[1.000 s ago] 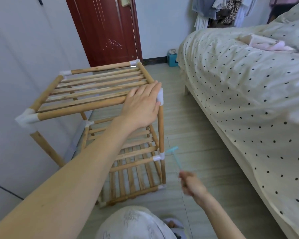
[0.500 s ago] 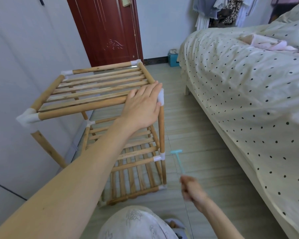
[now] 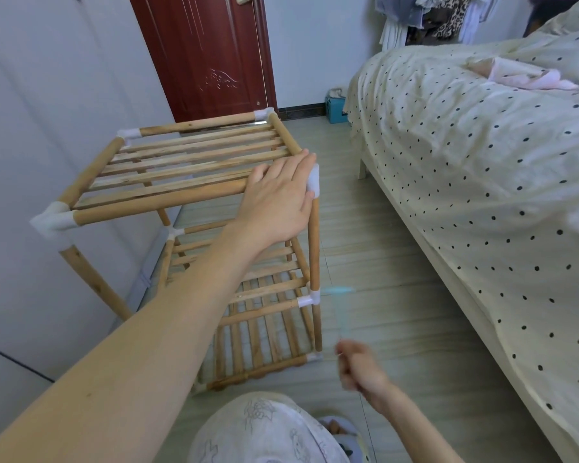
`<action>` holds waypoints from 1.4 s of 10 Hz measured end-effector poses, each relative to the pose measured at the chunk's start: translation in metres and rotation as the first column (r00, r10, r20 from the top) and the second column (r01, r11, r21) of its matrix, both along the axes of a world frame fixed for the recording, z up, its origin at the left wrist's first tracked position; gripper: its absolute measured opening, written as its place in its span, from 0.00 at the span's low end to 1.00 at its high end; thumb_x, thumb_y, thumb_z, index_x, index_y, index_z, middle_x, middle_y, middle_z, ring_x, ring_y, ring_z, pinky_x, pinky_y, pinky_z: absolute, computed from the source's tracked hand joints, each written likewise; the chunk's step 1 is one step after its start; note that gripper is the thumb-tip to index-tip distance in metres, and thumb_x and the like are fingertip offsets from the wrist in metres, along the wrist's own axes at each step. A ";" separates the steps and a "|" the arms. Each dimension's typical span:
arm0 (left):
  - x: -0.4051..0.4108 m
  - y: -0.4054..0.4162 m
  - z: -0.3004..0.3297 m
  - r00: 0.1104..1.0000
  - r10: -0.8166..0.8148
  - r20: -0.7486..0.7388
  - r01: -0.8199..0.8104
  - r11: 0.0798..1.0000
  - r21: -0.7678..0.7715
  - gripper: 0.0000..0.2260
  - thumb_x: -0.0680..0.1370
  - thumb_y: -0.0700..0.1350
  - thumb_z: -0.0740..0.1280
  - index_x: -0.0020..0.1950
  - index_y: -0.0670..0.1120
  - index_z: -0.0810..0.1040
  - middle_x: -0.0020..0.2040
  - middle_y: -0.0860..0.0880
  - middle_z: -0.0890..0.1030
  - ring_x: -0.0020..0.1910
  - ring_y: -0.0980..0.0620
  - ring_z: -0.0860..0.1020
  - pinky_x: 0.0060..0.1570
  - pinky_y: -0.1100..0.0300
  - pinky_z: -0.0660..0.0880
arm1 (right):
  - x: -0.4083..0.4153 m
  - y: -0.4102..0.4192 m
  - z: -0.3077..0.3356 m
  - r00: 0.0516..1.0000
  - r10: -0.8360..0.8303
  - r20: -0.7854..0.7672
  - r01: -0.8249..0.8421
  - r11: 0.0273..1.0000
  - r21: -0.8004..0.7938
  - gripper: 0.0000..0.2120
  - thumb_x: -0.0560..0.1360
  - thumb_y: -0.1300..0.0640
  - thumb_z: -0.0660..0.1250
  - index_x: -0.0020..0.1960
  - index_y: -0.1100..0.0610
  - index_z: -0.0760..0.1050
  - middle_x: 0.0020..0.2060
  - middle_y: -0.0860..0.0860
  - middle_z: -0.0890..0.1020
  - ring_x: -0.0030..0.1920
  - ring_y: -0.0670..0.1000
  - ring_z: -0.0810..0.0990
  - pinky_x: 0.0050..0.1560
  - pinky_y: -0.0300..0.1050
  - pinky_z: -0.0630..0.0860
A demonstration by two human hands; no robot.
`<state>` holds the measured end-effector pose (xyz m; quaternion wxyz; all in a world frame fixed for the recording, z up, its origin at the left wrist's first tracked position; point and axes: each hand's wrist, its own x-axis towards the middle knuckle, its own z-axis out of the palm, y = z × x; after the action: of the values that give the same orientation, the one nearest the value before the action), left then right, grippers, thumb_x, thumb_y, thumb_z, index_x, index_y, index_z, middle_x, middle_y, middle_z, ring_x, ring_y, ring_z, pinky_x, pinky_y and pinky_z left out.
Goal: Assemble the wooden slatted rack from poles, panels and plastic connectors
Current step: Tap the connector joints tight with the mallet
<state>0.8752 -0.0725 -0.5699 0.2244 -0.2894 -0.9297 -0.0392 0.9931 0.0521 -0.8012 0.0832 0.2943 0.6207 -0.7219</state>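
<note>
From where I watch, the rack (image 3: 194, 202) stands on the floor (image 3: 375, 262) beside the left wall, three slatted tiers joined at the corners by white connectors, and it looks nearly complete. The biggest risk I see is the whole frame shifting or racking sideways: it is light, and a blow low on its near right pole (image 3: 314, 255) would push the legs across the smooth floor unless the top is held down firmly. Next, a strike landing off the mid connector (image 3: 309, 299) could hit the bare pole and loosen the joint above instead of seating this one. Smallest, but real: the tool is blurred with motion (so I cannot read its exact line), and a wild swing could glance off.

My left hand (image 3: 276, 203) lies flat, fingers straight and together, pressing on the top tier's near right corner, fingertips touching the top connector (image 3: 313, 180), forearm stretched out long from the lower left. My right hand (image 3: 360, 370) is low, near the rack's bottom right corner, fingers curled round the thin handle of a pale blue mallet (image 3: 339, 290), whose head sits just beside the mid connector.
</note>
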 end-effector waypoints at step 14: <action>0.005 -0.005 -0.007 0.999 0.008 -0.040 -0.009 1.000 -0.021 0.28 0.80 0.48 0.57 0.77 0.45 0.50 0.76 0.50 0.56 0.74 0.52 0.56 0.70 0.55 0.49 | 0.000 0.005 -0.002 0.883 0.463 0.078 -0.213 0.248 0.945 0.14 0.82 0.49 0.48 0.55 0.57 0.67 0.43 0.55 0.82 0.44 0.61 0.79 0.36 0.46 0.65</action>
<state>0.8799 -0.0780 -0.5768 0.2397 -0.2885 -0.9267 -0.0227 0.9935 0.0568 -0.8036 -0.0152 0.0653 0.9726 -0.2224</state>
